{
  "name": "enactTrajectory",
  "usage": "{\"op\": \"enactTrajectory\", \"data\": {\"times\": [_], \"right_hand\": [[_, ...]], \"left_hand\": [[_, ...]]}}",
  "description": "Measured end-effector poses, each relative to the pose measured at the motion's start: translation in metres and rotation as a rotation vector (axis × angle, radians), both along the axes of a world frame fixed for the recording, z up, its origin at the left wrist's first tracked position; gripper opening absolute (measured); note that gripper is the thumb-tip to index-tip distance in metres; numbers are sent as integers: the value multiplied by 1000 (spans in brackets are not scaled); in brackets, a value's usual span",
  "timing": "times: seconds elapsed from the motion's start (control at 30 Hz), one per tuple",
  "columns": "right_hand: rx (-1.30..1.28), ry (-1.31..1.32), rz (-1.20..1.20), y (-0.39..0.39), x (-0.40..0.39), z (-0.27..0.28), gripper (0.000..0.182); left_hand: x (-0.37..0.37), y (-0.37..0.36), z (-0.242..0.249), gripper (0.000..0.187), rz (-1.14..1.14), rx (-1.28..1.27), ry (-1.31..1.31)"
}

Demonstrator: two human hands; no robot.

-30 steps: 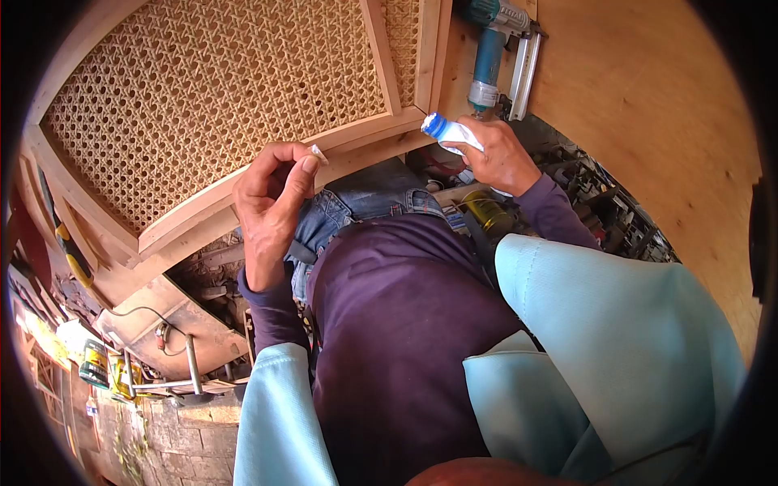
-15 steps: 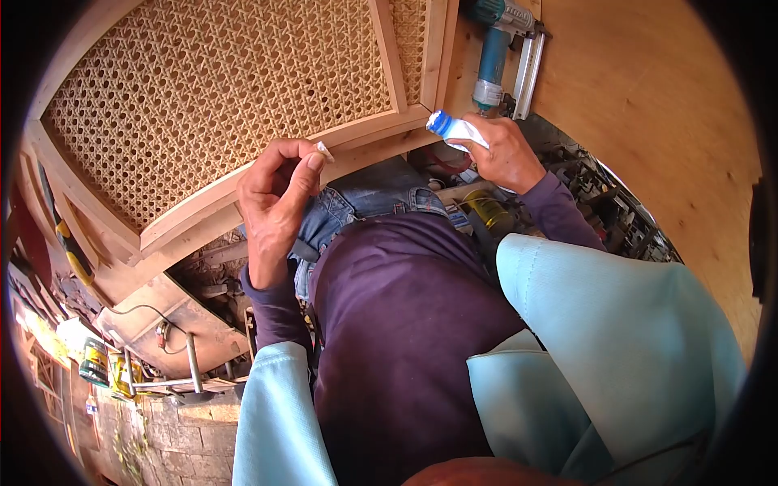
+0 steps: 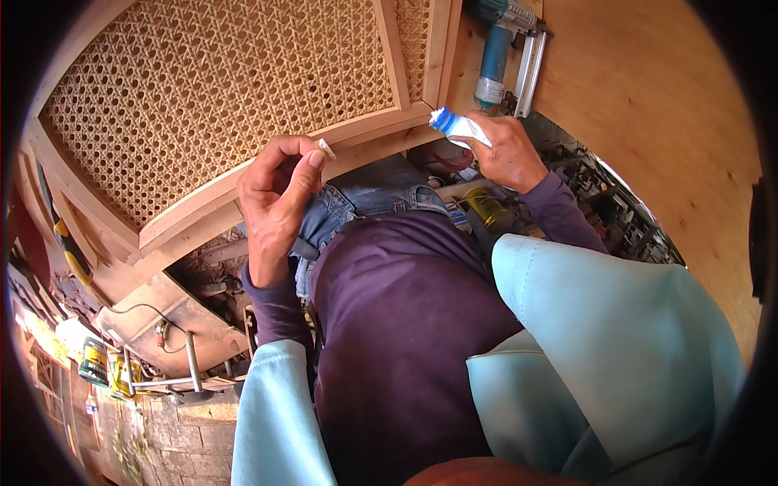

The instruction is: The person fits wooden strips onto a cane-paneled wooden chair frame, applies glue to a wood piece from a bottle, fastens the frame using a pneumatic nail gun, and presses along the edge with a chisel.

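Item: small white cap (image 3: 326, 148), pinched between thumb and forefinger of our left hand (image 3: 274, 202), just off the lower edge of the wooden frame (image 3: 243, 190). We judge it light, hard and easily dropped; a fingertip pinch suits it.

Item: white squeeze tube with blue neck (image 3: 454, 126), fingers of our right hand (image 3: 506, 154) wrapped around its body, near the frame's lower right corner. Soft-walled, we judge; grip mid-body.

Frame: smooth pale timber, open-weave cane panel (image 3: 211, 89).

Teal nail gun (image 3: 502, 44) beside the frame's right edge.
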State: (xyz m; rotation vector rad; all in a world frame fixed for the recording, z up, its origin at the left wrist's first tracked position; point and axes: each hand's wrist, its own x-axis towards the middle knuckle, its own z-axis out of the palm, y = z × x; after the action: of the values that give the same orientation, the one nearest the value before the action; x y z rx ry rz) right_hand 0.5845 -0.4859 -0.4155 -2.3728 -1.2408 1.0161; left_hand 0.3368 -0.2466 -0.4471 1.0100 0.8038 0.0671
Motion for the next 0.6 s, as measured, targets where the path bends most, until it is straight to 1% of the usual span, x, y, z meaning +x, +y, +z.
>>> {"op": "enactTrajectory", "data": {"times": [0.43,0.6], "right_hand": [[-42,54,-61,3,0,3,21],[-103,55,-65,6,2,3,22]], "left_hand": [[1,-1,0,7,10,6,-12],[2,-1,1,7,11,10,-10]]}}
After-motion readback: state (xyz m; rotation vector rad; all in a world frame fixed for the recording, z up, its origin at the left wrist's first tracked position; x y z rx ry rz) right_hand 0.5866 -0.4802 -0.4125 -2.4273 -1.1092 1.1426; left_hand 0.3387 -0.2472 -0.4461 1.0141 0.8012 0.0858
